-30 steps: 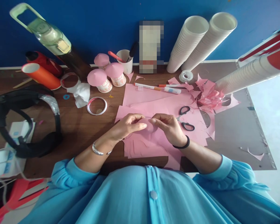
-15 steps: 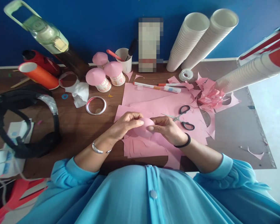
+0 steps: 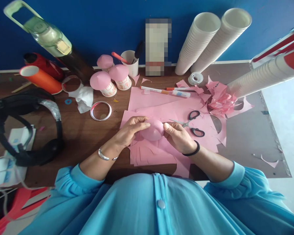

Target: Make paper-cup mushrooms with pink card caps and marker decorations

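A round piece of pink paper [image 3: 153, 130], slightly curved, is held above the stacked pink sheets [image 3: 156, 156]. My left hand [image 3: 132, 130] pinches its left edge between thumb and fingers. At its right edge, my right hand [image 3: 175, 135] grips it with the thumb on top. Just beyond my right hand lie scissors [image 3: 186, 124] with black handles, blades apart, on the pink paper. Three small paper cups with pink cone tops [image 3: 100, 81] stand at the back left, with orange drawings on them.
Markers [image 3: 150, 89] and a glue stick [image 3: 181, 94] lie across the sheets. A tape roll [image 3: 195, 78], pink scraps [image 3: 221, 101] and tall cup stacks [image 3: 198, 42] are at the back right. Leftward are a tape ring [image 3: 101, 111], a bottle [image 3: 51, 39] and a black headset-like frame [image 3: 26, 127].
The round paper now shows more of its face, spread flatter between my hands. My right thumb has shifted from its middle to its right edge.
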A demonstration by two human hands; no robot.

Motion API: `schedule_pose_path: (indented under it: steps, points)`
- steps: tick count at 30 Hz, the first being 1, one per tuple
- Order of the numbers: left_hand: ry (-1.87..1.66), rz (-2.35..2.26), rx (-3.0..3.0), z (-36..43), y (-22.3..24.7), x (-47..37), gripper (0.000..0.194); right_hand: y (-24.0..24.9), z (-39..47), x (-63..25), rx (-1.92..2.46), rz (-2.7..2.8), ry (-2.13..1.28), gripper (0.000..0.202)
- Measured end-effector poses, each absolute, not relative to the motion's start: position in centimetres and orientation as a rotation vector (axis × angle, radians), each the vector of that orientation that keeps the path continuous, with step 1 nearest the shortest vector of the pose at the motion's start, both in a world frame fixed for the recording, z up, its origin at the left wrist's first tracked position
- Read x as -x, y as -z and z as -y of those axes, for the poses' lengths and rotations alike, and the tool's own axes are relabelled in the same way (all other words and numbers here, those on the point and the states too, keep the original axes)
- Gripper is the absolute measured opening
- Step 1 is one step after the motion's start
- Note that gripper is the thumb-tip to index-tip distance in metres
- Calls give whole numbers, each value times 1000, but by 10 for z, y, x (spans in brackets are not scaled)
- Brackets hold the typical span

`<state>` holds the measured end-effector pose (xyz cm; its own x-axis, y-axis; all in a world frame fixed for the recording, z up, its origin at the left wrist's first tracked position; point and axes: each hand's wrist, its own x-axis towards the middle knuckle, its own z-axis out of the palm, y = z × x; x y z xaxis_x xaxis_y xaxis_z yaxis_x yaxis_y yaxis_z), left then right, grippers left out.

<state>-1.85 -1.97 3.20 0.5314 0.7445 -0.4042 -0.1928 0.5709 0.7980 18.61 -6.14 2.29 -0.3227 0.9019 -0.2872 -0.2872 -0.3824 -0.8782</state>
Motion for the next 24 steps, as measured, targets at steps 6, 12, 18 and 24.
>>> schedule_pose_path:
  steps: [6, 12, 18, 24]
  points:
    - [-616, -796, -816, 19, -33, 19, 24, -28, 62, -180, 945, 830, -1979, 33]
    - [-613, -777, -934, 18, -34, 21, 28, -26, 63, -178, 935, 774, -2008, 31]
    - [-590, -761, -960, 16, -34, 21, 30, -28, 63, -177, 950, 716, -2041, 31]
    - [-611, -802, -936, 17, -30, 21, 25, -23, 63, -176, 1001, 727, -2001, 32]
